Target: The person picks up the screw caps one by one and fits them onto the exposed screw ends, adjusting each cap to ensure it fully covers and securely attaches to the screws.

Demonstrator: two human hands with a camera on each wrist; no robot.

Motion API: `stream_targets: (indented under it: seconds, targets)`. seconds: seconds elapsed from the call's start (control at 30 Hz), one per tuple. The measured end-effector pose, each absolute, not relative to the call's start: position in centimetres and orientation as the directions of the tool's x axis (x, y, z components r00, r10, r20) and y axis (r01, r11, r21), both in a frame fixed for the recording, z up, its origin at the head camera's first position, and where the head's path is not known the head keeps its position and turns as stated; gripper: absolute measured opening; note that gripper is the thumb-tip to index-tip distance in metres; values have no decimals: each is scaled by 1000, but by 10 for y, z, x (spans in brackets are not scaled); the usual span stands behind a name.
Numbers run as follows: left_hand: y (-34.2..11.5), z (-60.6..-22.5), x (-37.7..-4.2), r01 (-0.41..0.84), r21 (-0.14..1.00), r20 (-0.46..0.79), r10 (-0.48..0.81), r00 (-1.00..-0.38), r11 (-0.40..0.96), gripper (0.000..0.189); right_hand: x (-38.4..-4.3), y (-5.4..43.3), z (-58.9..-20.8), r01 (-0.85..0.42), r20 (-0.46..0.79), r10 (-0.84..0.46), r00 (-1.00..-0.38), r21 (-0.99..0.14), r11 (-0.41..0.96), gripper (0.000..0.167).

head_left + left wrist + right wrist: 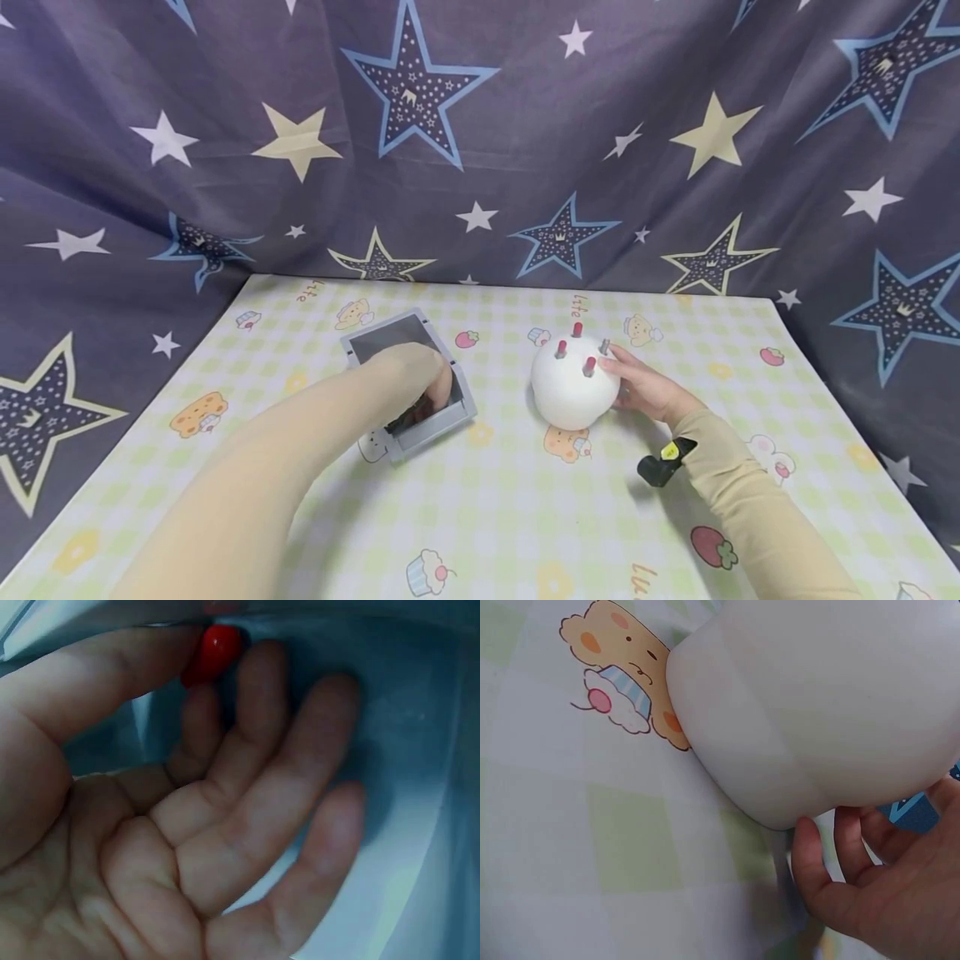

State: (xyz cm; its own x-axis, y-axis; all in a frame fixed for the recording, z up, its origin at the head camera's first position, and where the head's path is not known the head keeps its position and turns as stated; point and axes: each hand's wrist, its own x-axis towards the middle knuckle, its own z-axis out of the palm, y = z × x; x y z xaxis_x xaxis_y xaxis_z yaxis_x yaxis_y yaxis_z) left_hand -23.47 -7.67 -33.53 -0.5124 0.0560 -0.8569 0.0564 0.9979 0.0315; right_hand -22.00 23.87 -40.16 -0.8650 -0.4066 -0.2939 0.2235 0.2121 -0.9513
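Observation:
My left hand (420, 379) reaches down into a grey rectangular box (471, 408). In the left wrist view, the thumb and a fingertip of that hand (225, 802) pinch a small glossy red piece (217, 649) beside the box wall; the other fingers are loosely bent. My right hand (645, 385) holds the right side of a white rounded body (566, 396), thumb near its top and fingers lower down. Red-tipped pegs (577, 330) and a grey peg (604, 347) stand up from its top. The right wrist view shows the fingers (808, 855) against its lower side.
The table has a checked cloth (480, 517) printed with cartoons. A black wrist device (663, 463) sticks out by the right sleeve. Behind the table hangs a dark curtain (525, 167) with stars.

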Motion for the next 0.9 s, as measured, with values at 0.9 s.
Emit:
stream_targets:
  seconds: [0.9]
  targets:
    - [-88,-323,-228,233,-20,-756,138,-640,972,15,-217,237,-397,241,-314,-390,-865,-944,225,79]
